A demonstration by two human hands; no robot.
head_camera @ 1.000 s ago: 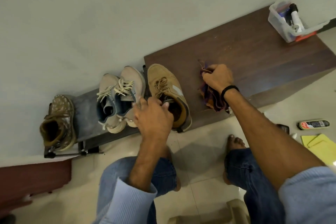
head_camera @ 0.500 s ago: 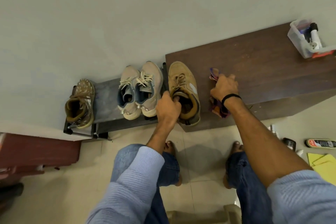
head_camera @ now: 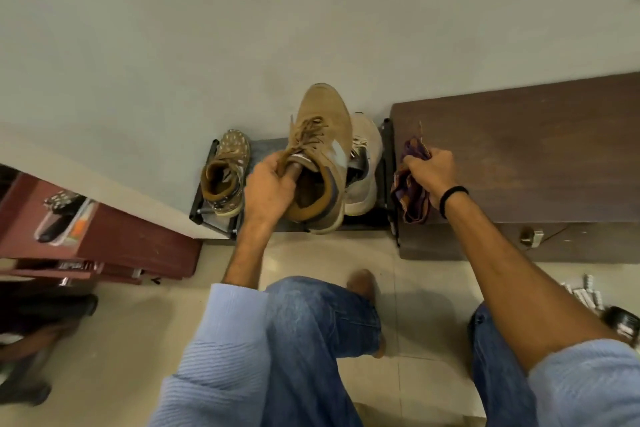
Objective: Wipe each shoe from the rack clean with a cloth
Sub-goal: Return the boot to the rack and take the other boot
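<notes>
Tan suede lace-up shoe [head_camera: 322, 121] sat flat a moment ago; now lifted, held over the black metal rack [head_camera: 197, 204]. Left hand [head_camera: 268, 189] grip closed round its tongue and collar; right hand [head_camera: 433, 173] clutches the bunched purple checked cloth [head_camera: 410, 198] at the dark wooden table [head_camera: 519, 149] edge. Wiping likely next.

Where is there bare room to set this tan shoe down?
The wood top right of the cloth is bare. Floor tiles in front of the rack are free too. The rack is crowded: spotted boot left, grey sneakers right, the gap between hidden by the shoe.
</notes>
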